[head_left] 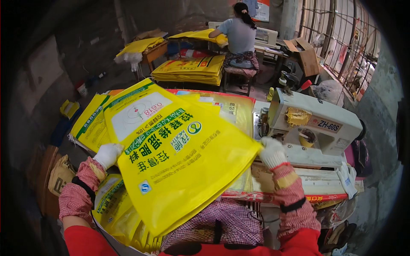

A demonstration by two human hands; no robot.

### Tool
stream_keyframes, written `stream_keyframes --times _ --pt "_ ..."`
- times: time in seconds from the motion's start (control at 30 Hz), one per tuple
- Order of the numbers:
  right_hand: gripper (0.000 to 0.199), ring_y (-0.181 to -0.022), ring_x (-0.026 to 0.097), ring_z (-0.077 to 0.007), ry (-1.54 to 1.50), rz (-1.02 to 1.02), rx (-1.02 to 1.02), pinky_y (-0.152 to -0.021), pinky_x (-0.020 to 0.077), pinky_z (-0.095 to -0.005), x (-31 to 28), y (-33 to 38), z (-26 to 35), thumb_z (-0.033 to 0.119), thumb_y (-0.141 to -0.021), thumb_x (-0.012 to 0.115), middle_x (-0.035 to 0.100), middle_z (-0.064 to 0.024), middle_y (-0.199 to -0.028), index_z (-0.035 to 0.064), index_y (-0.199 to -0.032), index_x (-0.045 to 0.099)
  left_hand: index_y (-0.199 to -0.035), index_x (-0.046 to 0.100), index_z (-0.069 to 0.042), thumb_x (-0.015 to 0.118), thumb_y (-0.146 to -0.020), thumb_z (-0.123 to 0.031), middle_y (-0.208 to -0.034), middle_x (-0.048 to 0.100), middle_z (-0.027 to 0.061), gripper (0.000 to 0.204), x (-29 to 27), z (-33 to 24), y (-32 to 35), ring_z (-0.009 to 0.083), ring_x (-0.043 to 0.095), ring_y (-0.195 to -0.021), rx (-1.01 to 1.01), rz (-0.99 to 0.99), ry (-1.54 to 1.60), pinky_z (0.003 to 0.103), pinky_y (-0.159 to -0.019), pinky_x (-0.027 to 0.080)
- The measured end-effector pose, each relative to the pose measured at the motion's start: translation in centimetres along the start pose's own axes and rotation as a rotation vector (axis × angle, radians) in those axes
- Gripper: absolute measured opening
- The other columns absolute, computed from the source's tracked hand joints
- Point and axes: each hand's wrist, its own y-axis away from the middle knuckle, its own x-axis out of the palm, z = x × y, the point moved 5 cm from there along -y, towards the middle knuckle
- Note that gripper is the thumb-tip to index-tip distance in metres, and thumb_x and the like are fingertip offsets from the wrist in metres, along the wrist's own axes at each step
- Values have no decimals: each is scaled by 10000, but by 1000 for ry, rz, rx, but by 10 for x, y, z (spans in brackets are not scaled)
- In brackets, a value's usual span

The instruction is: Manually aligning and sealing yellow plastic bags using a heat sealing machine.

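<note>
A large yellow printed bag (192,166) is stretched between my two hands, tilted above my lap and the table. My left hand (109,155), in a white knit glove, grips its left edge. At its right corner my right hand (273,152), gloved the same way, is closed on the bag. Beneath and behind it lie more yellow bags (92,123) at the left of the table. Further yellow bags (117,213) sit low by my left forearm. Right of my right hand stands a white sewing machine (316,121).
Ahead, a person (240,36) sits on a stool (240,72) at another sewing machine. A stack of yellow bags (188,70) lies behind my table. At the right are a cardboard box (305,57) and a barred window (337,34). A loose white glove (347,179) hangs by the table's right end.
</note>
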Motion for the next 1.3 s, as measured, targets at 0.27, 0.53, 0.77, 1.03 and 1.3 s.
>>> stream_keyframes --times 0.27,0.53,0.77,1.03,1.3 --pt "564 -1032 571 -232 -459 310 -438 -874 425 -302 -41 31 23 326 -831 573 590 -159 -1131 84 -1315 412 -1082 547 -22 535 -801 -95 -1076 555 203 291 -24 -21 29 330 521 -1021 106 -206 327 359 -853 424" --pt "470 -978 597 -261 -239 598 -396 -857 441 -302 62 30 28 319 -835 549 607 -173 -1083 173 -1277 489 -1267 364 86 584 -806 -188 -1382 297 240 580 -47 -152 151 376 368 -1235 -15 -394 699 370 -1032 301" --pt "385 -846 567 -143 -1049 557 -83 -763 440 -221 101 40 -9 100 -862 530 621 -120 -1023 59 -1244 513 -1231 406 80 491 -913 -334 -1225 480 128 528 58 -192 207 206 469 -1128 -621 -346 1709 304 -963 364" --pt "382 -1030 573 -213 -494 229 -230 -883 424 -278 91 59 -3 128 -821 554 612 -158 -1098 25 -1189 549 -1120 527 53 451 -932 -352 -1055 608 127 454 23 -203 187 198 575 -946 -311 -372 1974 283 -819 448" --pt "392 -1030 576 -280 -188 306 -430 -888 432 -342 138 4 104 255 -826 526 615 -163 -1085 77 -1174 561 -997 588 36 523 -907 -224 -888 633 39 283 -68 -88 195 86 580 -766 -338 -566 2012 227 -697 457"
